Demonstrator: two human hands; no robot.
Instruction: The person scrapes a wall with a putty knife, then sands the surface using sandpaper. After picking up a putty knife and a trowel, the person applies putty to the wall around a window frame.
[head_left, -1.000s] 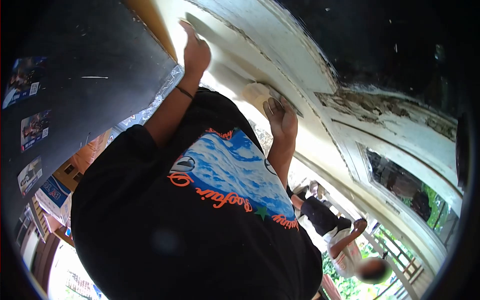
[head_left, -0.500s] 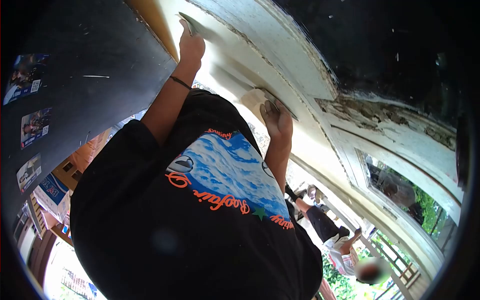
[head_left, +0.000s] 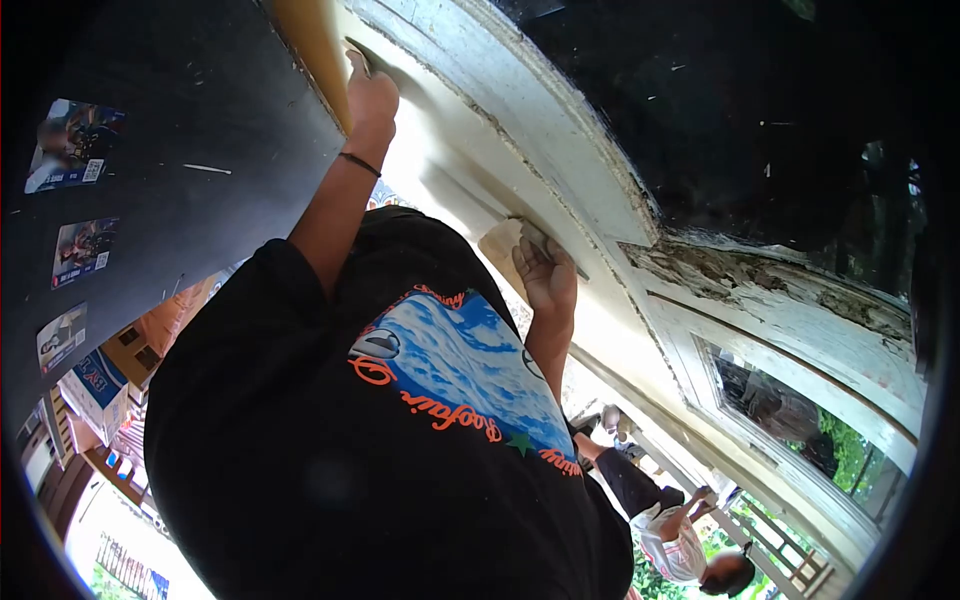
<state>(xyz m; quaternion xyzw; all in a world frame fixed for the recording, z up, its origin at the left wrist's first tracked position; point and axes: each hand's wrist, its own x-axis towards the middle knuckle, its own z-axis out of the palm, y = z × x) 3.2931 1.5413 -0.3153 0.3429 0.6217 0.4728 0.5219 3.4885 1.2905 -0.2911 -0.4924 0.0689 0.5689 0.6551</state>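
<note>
My left hand [head_left: 372, 98], with a dark band on its wrist, reaches up to the pale ledge [head_left: 450, 150] and grips a thin flat tool [head_left: 358, 56] at the edge of a yellow-brown strip. Lower and to the right, my right hand [head_left: 548, 278] has its fingers against a flat, pale plate [head_left: 500, 243] lying close to the same surface. The plate's dark thin edge shows behind the fingers. How the fingers grip it is partly hidden.
A dark panel with stickers [head_left: 85, 250] stands at left. Crumbling, peeling wood [head_left: 740, 275] and a window [head_left: 780, 410] are at right. Another person [head_left: 670, 535] is at lower right. A blue and white box [head_left: 98, 385] sits at lower left.
My right hand and the plate sit lower in view. My left hand has shifted slightly left and down with its tool. The whole view has tilted a little; the other person's arms have moved.
</note>
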